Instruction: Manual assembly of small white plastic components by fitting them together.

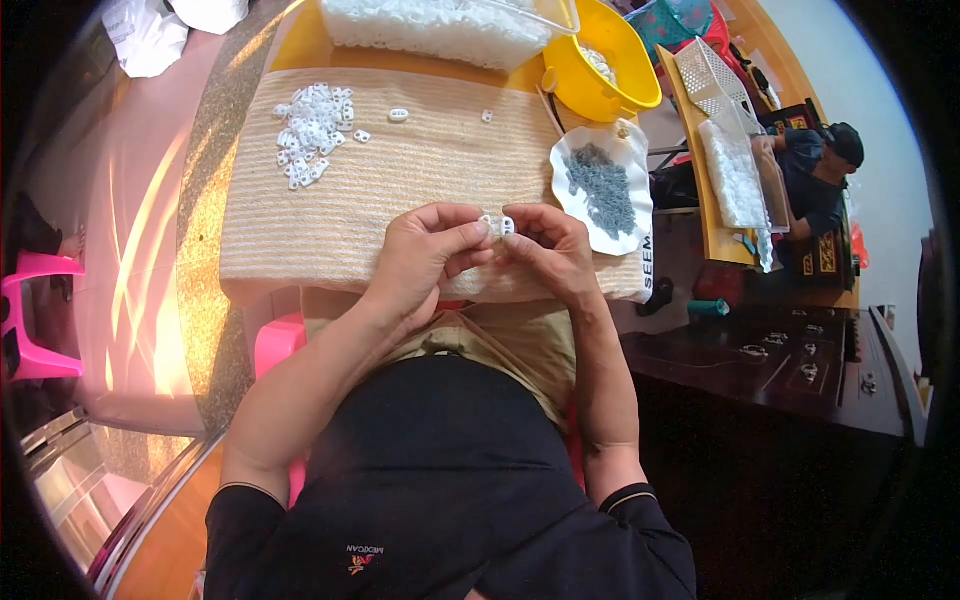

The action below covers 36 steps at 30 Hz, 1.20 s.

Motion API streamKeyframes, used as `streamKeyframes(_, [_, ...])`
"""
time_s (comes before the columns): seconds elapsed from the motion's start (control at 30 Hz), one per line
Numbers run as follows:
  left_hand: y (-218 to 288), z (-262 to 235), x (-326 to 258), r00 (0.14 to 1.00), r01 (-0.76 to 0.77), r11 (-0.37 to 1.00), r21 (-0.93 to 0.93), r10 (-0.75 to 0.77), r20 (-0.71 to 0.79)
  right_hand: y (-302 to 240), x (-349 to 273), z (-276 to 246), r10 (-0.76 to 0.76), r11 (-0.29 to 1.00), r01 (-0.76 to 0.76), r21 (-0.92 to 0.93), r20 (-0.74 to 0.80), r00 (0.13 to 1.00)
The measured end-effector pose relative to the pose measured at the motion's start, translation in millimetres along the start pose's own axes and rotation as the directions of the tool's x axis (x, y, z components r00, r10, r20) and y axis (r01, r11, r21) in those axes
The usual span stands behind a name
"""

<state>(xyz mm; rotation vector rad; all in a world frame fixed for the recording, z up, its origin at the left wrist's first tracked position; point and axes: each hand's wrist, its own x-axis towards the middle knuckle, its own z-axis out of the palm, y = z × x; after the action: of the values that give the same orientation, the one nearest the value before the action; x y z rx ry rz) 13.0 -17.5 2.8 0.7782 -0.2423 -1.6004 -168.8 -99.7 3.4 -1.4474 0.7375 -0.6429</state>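
Head view: the left hand pinches a small white piece between thumb and fingers, mostly hidden, while the right hand grips a rounded white block with dark marks, just beside it, above the near part of the striped cloth. Across the cloth, a clear box holds heaped white bits; a yellow bowl contains pale pieces; a wavy-rimmed white dish carries dark grey bits. Marked white blocks lie piled at left.

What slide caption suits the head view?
Left hand and right hand pinch small, rounded white plastic pieces over a cream striped cloth.
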Motion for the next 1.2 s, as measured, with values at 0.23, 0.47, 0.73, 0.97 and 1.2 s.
streamKeyframes(0.23, [0,-1,1,1.000,0.027,0.999,0.034,-0.027,-0.016,-2,-1,-2,0.016,0.998,-0.013,0.063,-0.039,0.999])
streamKeyframes(0.47, [2,3,-1,0.997,0.065,0.996,0.065,-0.062,-0.052,-2,-2,-3,0.033,0.997,-0.031,0.076,-0.024,0.999])
streamKeyframes(0.73, [1,5,-1,0.997,0.069,0.994,0.086,-0.065,-0.043,-6,-4,-2,0.044,0.987,-0.043,0.152,-0.002,0.999])
streamKeyframes(0.97, [0,4,0,0.998,0.060,0.992,0.108,-0.057,-0.033,-3,-4,-2,0.009,0.988,-0.015,0.155,0.039,0.999])
streamKeyframes(1.2, [1,4,-1,0.998,0.054,0.990,0.132,-0.050,-0.033,-3,-4,-1,0.011,0.990,-0.016,0.140,0.037,0.999])
